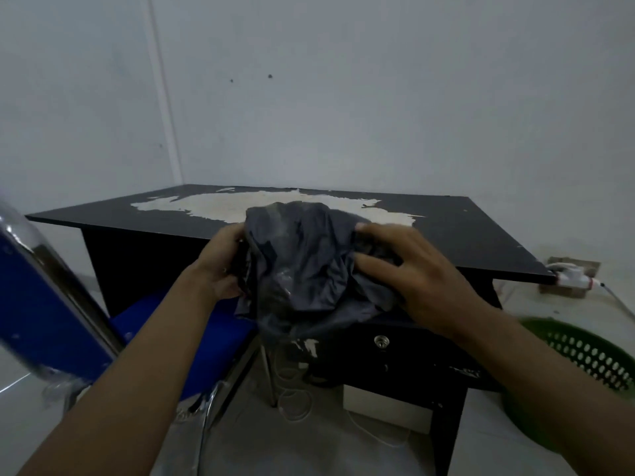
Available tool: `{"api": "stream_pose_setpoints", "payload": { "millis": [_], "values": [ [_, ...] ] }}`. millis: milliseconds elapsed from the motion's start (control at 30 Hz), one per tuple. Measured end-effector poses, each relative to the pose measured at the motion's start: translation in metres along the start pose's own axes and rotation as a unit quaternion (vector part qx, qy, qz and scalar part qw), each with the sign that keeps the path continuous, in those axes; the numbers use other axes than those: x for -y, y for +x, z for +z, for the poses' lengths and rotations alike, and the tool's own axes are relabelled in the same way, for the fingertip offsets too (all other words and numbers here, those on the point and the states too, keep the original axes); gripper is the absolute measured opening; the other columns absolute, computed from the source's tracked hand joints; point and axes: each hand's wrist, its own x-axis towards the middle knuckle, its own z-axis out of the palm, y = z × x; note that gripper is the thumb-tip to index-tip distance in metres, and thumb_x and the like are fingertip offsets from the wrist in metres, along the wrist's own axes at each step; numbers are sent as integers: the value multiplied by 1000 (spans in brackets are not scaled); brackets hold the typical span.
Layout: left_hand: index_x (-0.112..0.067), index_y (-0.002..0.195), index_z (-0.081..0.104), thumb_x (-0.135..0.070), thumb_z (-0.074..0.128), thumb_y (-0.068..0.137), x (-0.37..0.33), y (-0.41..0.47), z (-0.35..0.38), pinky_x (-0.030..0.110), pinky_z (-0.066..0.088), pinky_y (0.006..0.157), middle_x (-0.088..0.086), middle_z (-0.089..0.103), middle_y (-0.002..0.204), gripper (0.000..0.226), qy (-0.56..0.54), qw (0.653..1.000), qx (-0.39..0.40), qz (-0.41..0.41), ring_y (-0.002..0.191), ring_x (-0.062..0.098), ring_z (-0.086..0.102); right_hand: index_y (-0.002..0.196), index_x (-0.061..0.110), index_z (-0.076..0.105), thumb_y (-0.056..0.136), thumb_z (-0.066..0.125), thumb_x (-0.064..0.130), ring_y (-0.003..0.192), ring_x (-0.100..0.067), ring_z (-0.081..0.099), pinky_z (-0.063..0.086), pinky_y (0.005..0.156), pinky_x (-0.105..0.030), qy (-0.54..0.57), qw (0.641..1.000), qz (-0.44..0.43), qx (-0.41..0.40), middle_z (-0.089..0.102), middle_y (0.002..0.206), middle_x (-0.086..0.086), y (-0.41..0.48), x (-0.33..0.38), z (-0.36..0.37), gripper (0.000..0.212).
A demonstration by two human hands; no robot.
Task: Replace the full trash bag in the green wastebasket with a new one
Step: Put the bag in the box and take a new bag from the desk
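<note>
Clutching the trash bag (302, 255), left grip (220, 266) and right grip (422, 283) face desk (137, 214) (wastebasket (584, 352) rightward).

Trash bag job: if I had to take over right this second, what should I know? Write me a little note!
Left hand: grips the dark trash bag at its left edge.
Right hand: pinches its right side.
Bag: crumpled, looks empty, held up in front of the black desk.
Green wastebasket: on the floor at the right, partly behind the right arm; no liner shows.
Done: full bag seems out; it is not in view.
Left: open the bag, fit it into the wastebasket.
</note>
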Motion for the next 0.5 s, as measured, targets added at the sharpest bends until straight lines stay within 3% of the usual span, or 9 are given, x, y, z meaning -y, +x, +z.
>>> {"api": "stream_pose_setpoints", "payload": {
  "millis": [67,133,167,233,300,367,433,500],
  "values": [
    [-6,81,80,-36,85,54,1,-8,-7,29,59,71,11,76,84,41,-24,995,91,-16,80,27,73,123,8,65,93,66,10,123,-41,51,46,92,-52,-26,999,2,21,51,140,-24,-8,-4,13,31],
    [1,114,70,-35,62,76,6,-10,-16,36,50,96,19,70,115,53,-91,965,244,-22,109,35,65,124,10,64,91,65,9,122,-41,52,47,91,-52,-47,998,17,26,51,139,-23,-12,-10,20,33],
    [-2,124,64,-40,59,80,6,-11,-18,39,46,100,19,65,125,59,-79,964,254,-12,116,36,61,124,11,64,91,64,9,121,-41,51,47,91,-52,-58,998,19,25,52,139,-23,-13,-10,21,33],
    [-13,132,62,-64,81,59,4,-10,-16,42,53,93,14,65,129,91,-6,985,165,-50,118,33,62,124,13,63,91,61,13,120,-39,50,47,91,-50,-78,997,11,25,53,138,-20,-12,-6,25,33],
    [-28,137,53,-63,91,38,3,-6,-1,34,57,88,1,68,127,112,112,989,96,-17,117,22,65,125,15,61,91,59,15,119,-38,50,47,90,-47,-85,996,5,32,55,138,-17,-6,4,31,34],
    [-40,142,41,-39,98,47,2,2,21,29,55,93,-8,64,129,111,260,962,48,64,118,13,63,131,16,56,92,55,18,122,-37,49,47,92,-47,-83,994,23,61,52,140,-15,0,14,39,40],
    [-44,146,36,-18,90,68,0,8,26,24,51,99,-11,59,132,98,370,919,20,137,117,4,60,144,21,43,85,61,20,133,-34,41,42,103,-48,-60,991,60,100,40,151,-12,0,18,41,62],
    [-36,147,39,-5,78,81,-8,9,17,15,45,101,-12,61,130,83,451,868,13,207,116,-3,58,155,28,20,82,63,28,148,-27,21,24,118,-46,-10,984,117,133,18,163,-6,-13,20,37,85]
  ]
}}
